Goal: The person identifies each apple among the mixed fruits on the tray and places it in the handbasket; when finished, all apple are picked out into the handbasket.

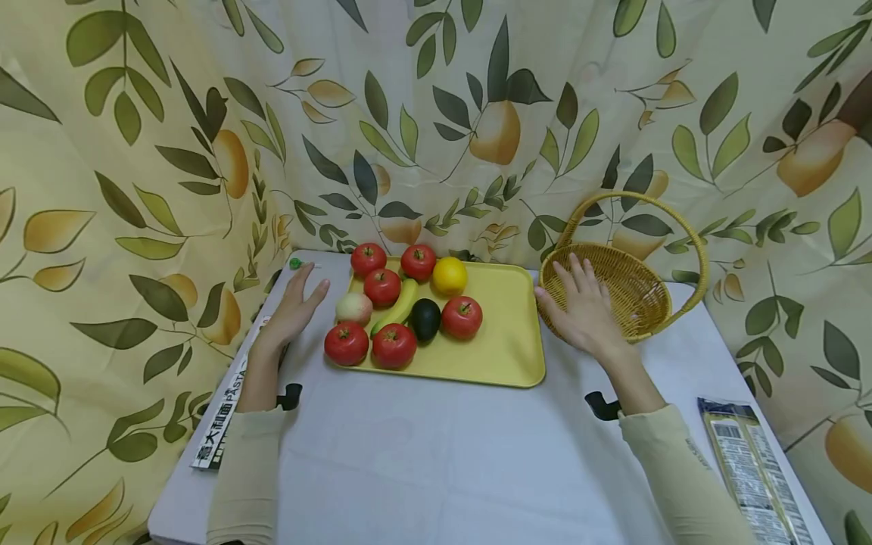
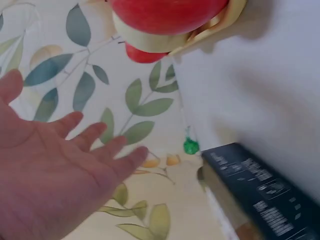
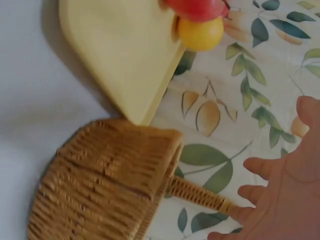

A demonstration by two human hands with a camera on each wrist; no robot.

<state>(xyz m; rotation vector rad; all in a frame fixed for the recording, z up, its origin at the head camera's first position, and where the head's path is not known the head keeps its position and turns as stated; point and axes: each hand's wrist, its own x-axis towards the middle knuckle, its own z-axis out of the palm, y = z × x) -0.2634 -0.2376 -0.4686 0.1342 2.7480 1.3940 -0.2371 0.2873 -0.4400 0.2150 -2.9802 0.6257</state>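
Observation:
My left hand [image 1: 291,309], fingers spread and holding nothing, hovers just left of a yellow tray [image 1: 504,325]. On the tray's left and middle lie several red round fruits [image 1: 463,317], a banana [image 1: 402,304], a dark avocado-like fruit [image 1: 425,319], a yellow round fruit [image 1: 450,276] and a pale pinkish fruit [image 1: 353,309]. My right hand [image 1: 584,309], also spread and without anything in it, overlaps the near left part of a woven basket [image 1: 640,284] with an upright handle. In the right wrist view the basket [image 3: 100,180] stands close to the tray corner.
A pasta box [image 1: 228,405] lies along the table's left edge, and a flat printed packet [image 1: 752,469] lies at the right edge. A small green item [image 1: 295,263] sits at the back left corner. Leaf-patterned cloth [image 1: 436,98] hangs behind and beside the white table [image 1: 436,454].

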